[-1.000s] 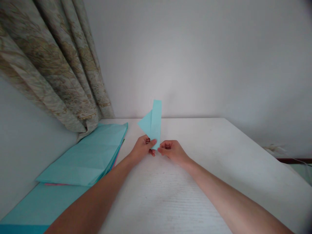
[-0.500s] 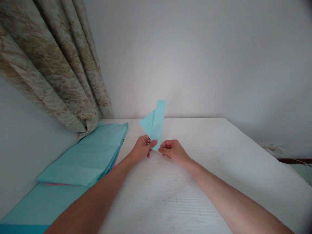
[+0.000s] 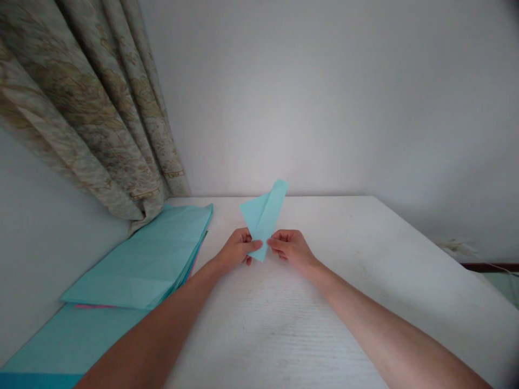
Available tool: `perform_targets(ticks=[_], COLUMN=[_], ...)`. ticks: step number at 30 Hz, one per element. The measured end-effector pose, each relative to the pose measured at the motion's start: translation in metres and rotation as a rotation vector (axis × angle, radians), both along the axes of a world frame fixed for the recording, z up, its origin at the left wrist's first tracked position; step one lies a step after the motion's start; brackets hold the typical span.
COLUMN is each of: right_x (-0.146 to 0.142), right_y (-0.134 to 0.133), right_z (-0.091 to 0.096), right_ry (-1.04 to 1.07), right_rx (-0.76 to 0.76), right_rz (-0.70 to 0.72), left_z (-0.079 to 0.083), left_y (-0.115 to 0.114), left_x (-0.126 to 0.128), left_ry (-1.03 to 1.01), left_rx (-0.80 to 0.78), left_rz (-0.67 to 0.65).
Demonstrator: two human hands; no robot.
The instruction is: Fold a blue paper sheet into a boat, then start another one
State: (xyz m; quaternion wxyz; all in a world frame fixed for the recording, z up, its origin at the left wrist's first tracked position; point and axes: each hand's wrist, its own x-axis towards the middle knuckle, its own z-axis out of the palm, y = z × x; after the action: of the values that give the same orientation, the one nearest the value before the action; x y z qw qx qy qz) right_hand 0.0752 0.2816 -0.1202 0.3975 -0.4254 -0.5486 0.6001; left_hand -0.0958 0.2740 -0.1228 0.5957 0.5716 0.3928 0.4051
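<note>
A folded piece of light turquoise paper (image 3: 268,216) is held up above the white table, tilted with its long strip leaning to the right. A pointed flap sticks out on its left side. My left hand (image 3: 238,248) grips the lower left part, thumb across the front and fingers behind. My right hand (image 3: 290,247) pinches the lower right edge between thumb and forefinger. The paper's bottom corner pokes out below the thumbs. Its back side is hidden from me.
On the left lies a stack of large turquoise paper sheets (image 3: 138,259), with pink and blue edges showing. A patterned curtain (image 3: 97,97) hangs down to the stack. The white table (image 3: 316,324) meets a pale wall (image 3: 324,97) at the back.
The folded paper has tilted to the right and come lower, its bottom corner now below the thumbs. My right hand has shifted slightly up along its edge.
</note>
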Motion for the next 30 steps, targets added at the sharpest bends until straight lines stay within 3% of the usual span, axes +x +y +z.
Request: perform_targets(ticks=[5,9,30], right_x=[-0.001,-0.002,0.0], right_y=[-0.002,-0.004,0.0], right_z=[0.001,0.002,0.005], right_ry=[0.035,0.054,0.212], right_rx=[0.003,-0.014,-0.003], right_rz=[0.056,0.064,-0.105], left_z=[-0.004,-0.002,0.006], left_y=[0.002,0.002,-0.003], left_x=[0.0,-0.002,-0.005], left_ry=[-0.051,-0.089,-0.202], left_rx=[-0.04,-0.059,-0.197], left_rz=[0.082,0.057,-0.023])
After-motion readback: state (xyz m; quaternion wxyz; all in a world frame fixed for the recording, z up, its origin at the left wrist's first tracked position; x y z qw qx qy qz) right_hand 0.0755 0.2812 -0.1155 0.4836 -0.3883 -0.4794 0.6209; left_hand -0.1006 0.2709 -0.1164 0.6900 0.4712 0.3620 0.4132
